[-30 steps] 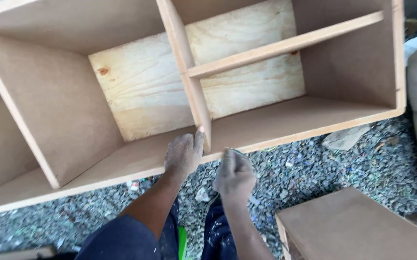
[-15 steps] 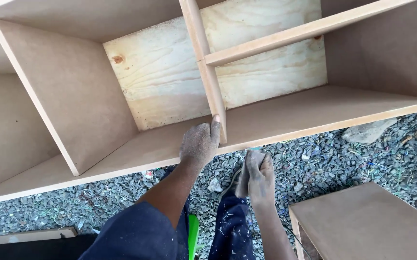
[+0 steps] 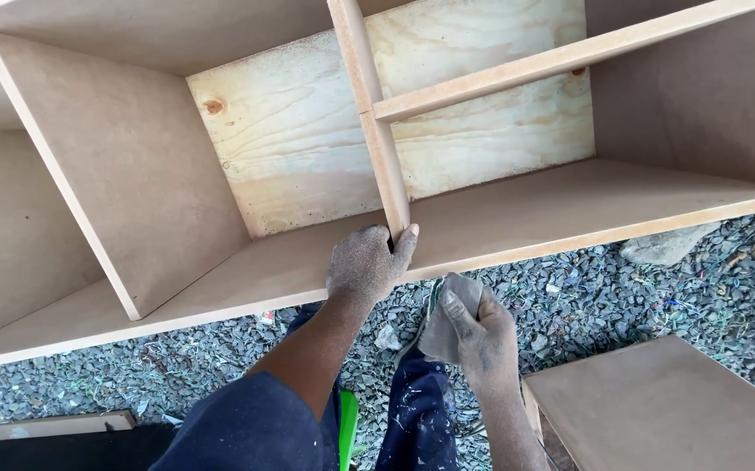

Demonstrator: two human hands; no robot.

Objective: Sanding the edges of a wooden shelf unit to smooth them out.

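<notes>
Left hand (image 3: 367,262), centre of the frame, grips the lower end of the upright divider (image 3: 376,131) of a wooden cabinet (image 3: 133,166) lying on gravel (image 3: 604,288); its fingertips curl behind the board and are hidden. Right hand (image 3: 473,336), just below and right of centre, is closed around a folded grey sheet (image 3: 447,318), perhaps sandpaper; the kind is hard to make out. Cabinet edges run off the frame at top, left and right. Lower right, a brown board (image 3: 674,410) is cut off. Paint-flecked trousers (image 3: 412,419) partly hide the ground.
</notes>
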